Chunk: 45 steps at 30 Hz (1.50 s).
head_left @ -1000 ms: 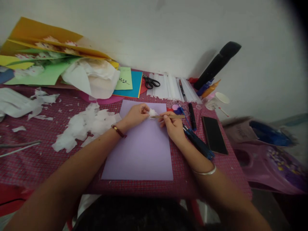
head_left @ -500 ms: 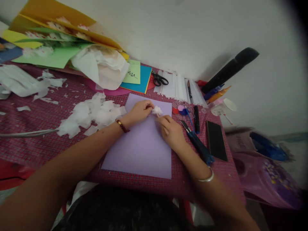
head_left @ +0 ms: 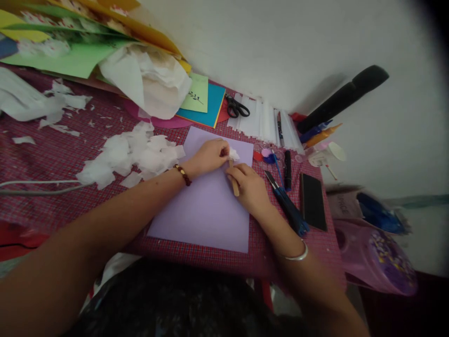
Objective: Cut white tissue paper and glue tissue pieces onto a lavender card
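Both my hands meet over a sheet of purple paper [head_left: 206, 215]. My left hand [head_left: 212, 155] is pinched closed on a small white paper flower [head_left: 234, 154] near the sheet's upper right. My right hand [head_left: 248, 183] is closed around a flat wooden craft stick [head_left: 235, 187]. The stick's upper end touches or nearly touches the base of the flower; its lower end points toward me. Left of the sheet lies a pile of small white tissue paper pieces [head_left: 129, 152].
A utility knife [head_left: 287, 206], a marker [head_left: 287, 171] and a phone [head_left: 313, 201] lie right of the sheet. Black scissors [head_left: 236, 107] rest behind it. Coloured paper folders [head_left: 70, 58] and crumpled white paper [head_left: 154, 79] stand at the back left. A white cable [head_left: 42, 187] enters from the left.
The craft stick has come into clear view in my right hand, below the white flower. My left hand has shifted slightly right within the view, and the whole view has tilted slightly.
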### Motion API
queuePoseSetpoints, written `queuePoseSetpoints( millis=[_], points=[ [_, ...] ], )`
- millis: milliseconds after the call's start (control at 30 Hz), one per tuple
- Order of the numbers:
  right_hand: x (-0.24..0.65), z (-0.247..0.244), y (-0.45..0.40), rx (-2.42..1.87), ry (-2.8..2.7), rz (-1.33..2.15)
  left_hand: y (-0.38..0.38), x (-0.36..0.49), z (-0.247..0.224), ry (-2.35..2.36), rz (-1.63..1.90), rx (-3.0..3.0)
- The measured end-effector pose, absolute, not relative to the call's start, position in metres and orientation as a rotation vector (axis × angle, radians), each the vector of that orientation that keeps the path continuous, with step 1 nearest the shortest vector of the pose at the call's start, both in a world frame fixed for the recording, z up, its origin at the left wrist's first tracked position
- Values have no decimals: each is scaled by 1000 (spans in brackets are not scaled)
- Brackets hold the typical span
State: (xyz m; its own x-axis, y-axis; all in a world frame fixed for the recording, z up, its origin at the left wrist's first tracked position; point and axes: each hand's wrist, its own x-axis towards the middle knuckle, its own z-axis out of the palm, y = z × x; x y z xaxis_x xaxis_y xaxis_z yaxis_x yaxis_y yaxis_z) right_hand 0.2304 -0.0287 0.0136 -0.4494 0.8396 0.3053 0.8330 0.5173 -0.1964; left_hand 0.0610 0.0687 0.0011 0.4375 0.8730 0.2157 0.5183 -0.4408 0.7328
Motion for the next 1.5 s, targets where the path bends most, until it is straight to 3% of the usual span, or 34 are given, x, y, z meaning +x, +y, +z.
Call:
queuePoseSetpoints(
  millis=[300, 533, 833, 1233, 1500],
  points=[
    [239, 20, -30, -1221, -1610, 570, 74, 62, -4, 1140, 834, 2034],
    [250, 10, -12, -1205, -1054, 1024, 75, 57, 9, 1084, 946, 1317],
    [253, 4, -6, -1254, -1096, 986, 75, 56, 8, 1111, 1097, 1558],
    [255, -4, -1, -1174, -1029, 1063, 31, 42, 40, 970, 689, 2567],
    [250, -2, 1, -1154, -952, 1074, 72, -45, 64, 1266, 730, 2196]
  ],
)
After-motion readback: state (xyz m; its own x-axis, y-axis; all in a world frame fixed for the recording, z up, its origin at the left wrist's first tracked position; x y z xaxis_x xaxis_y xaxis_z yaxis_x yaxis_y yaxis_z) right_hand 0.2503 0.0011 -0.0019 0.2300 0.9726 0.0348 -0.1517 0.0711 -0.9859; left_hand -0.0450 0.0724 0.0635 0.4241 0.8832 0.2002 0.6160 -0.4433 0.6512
